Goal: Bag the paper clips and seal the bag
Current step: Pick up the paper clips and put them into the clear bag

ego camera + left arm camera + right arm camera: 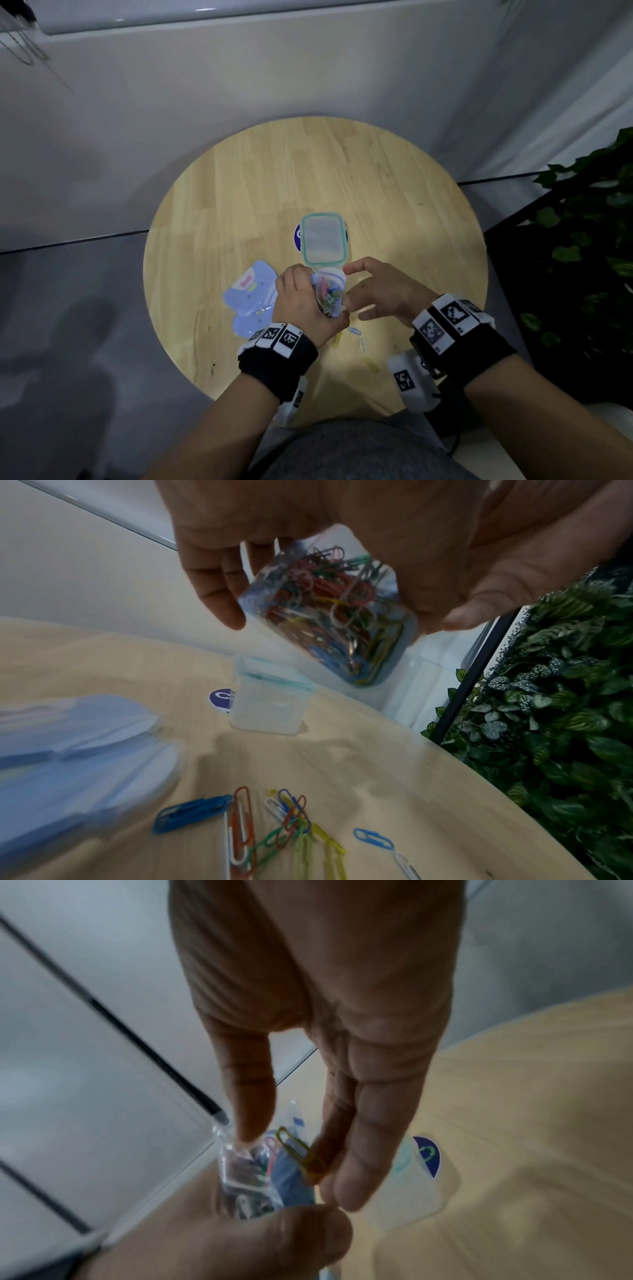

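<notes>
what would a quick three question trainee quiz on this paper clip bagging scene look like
1. True or false: the left hand grips the bag of clips.
2. Which clip is at the right hand's fingertips? A yellow clip B black clip C no clip
3. Fill in: loose clips lie on the ___.

Key: 1 true. 2 A. 3 table.

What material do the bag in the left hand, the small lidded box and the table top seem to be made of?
Bag: thin clear plastic film, glossy; the coloured clips show through it and it creases in the left hand.
Lidded box: translucent frosted plastic, probably rigid, with a teal rim.
Table top: light wood, or a wood-look laminate; plank seams and grain show, matt finish.
</notes>
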